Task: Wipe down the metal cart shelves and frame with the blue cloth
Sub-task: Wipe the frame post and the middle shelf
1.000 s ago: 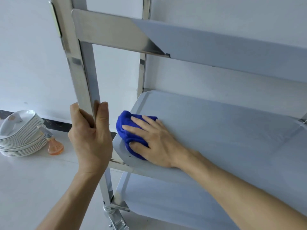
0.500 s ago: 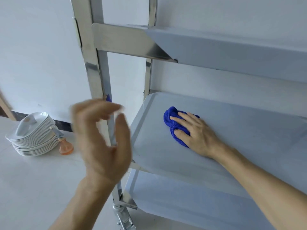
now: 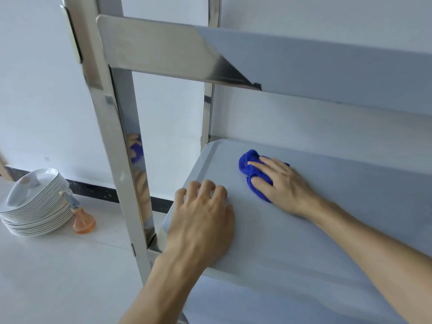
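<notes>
Blue cloth (image 3: 253, 174) lay bunched on the middle shelf (image 3: 327, 206), centre-right of frame, pressed flat under the right hand (image 3: 284, 185); left hand (image 3: 203, 220), fingers slightly bent, rested on the shelf's near-left corner. Advisable: even pressure, overlapping passes toward the edges.

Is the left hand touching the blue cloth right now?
Apart. The head view shows bare shelf between the left hand and the blue cloth under the right hand.

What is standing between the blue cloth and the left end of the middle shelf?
Nothing visible. The right hand presses the blue cloth on the middle shelf, with bare surface up to its left end. The left hand rests nearer the front edge, beside that path.
</notes>
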### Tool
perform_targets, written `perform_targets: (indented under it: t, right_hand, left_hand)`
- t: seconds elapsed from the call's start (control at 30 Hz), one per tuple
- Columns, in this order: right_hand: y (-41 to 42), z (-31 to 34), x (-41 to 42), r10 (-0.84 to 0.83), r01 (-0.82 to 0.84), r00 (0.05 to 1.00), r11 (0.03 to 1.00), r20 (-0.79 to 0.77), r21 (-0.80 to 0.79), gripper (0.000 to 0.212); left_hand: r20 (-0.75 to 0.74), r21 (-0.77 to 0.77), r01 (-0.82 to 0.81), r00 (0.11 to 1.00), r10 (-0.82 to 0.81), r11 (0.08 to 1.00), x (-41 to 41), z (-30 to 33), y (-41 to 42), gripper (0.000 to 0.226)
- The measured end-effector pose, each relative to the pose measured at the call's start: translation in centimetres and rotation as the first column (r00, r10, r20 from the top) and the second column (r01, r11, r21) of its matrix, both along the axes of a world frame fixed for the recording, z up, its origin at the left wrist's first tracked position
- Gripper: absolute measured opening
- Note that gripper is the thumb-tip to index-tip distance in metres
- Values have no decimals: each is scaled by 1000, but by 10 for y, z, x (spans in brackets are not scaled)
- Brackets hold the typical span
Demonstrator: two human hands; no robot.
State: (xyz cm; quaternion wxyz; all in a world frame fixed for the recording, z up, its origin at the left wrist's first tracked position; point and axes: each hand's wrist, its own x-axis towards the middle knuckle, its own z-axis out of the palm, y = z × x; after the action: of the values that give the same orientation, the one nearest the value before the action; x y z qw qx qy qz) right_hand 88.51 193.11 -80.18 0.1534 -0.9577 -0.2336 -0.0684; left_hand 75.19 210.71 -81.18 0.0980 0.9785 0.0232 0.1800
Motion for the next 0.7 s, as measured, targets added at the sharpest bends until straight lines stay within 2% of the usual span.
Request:
perform_targets:
  t: [0.17, 0.27, 0.37, 0.47, 0.53, 0.6, 0.7]
  right_hand:
    - [17, -2, 62, -83, 83, 996, 996, -25, -25, 50]
    - [43, 1, 83, -108, 107, 994, 986, -4, -125, 45]
    - [86, 1, 83, 31, -29, 999, 986, 10, -164, 42]
    - [121, -1, 69, 247, -248, 969, 963, -22, -105, 45]
    - [126, 0, 69, 309, -311, 950, 949, -29, -49, 42]
    - [120, 1, 76, 270, -270, 963, 963, -21, -16, 42]
    - [101, 0, 89, 116, -116, 993, 993, -12, -5, 44]
  left_hand:
    - [-67, 20, 70, 995, -69, 997, 7, -5, -2, 33]
    - [-72, 16, 68, 995, -67, 998, 6, -4, -2, 44]
    - [-94, 28, 69, 993, -66, 997, 9, -6, -3, 47]
    - [-96, 39, 73, 993, -69, 997, 8, -6, -2, 50]
    - [-84, 27, 73, 994, -70, 997, 7, -5, -1, 51]
    - [-74, 28, 64, 995, -62, 998, 8, -7, 0, 50]
    - [-45, 12, 48, 998, -47, 999, 8, -7, 3, 43]
